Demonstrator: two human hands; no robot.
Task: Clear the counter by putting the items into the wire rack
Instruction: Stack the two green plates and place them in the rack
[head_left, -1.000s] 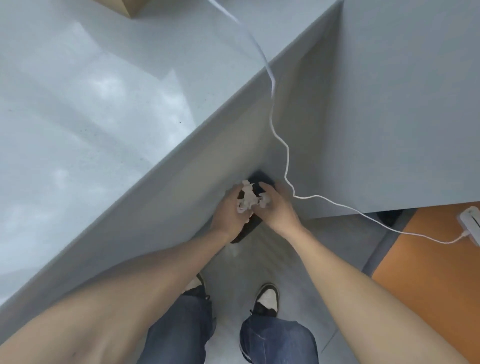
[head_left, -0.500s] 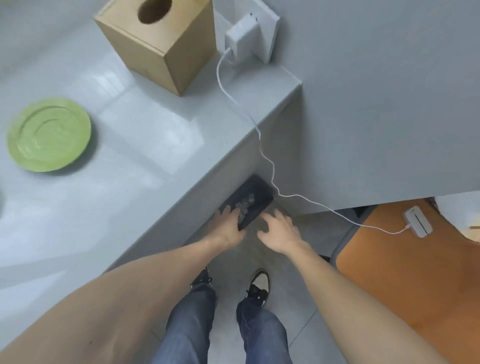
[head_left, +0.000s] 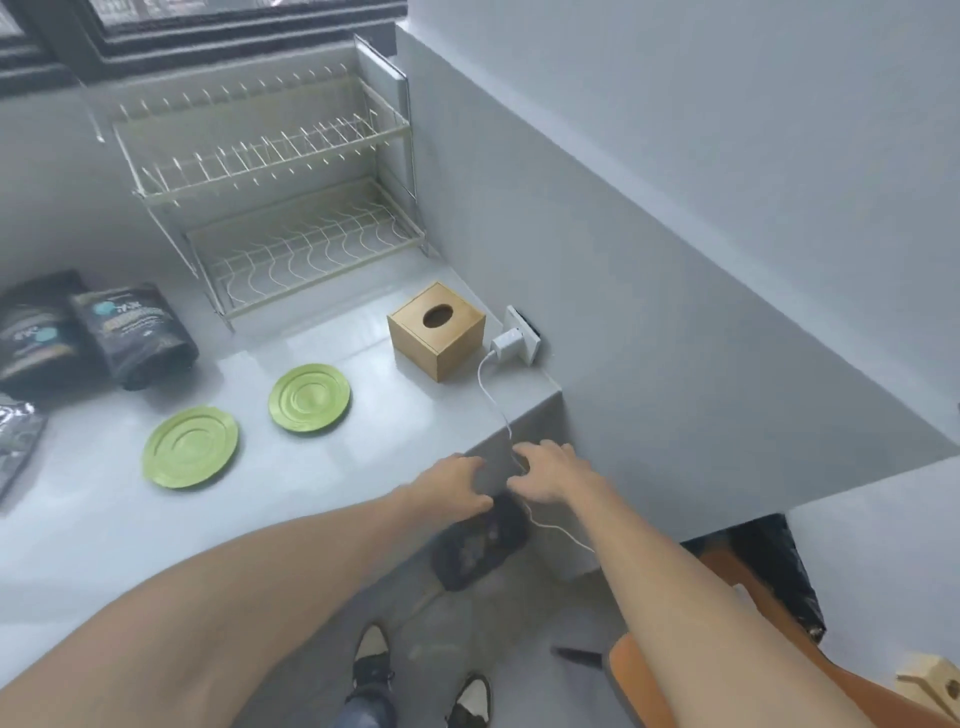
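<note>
A two-tier white wire rack stands empty at the back of the grey counter. Two green plates lie on the counter, one nearer me and one further right. Black pouches lie at the left. My left hand and my right hand hover side by side at the counter's right front corner, fingers spread, holding nothing. Below them on the floor sits a black bin.
A wooden tissue box sits by the wall next to a white charger in a socket. Its white cable runs over the counter edge past my right hand. An orange surface is at lower right.
The view has lifted from the floor bin up to the counter and rack. Both hands let go of crumpled white stuff over the bin and rose, empty, to the counter edge.
</note>
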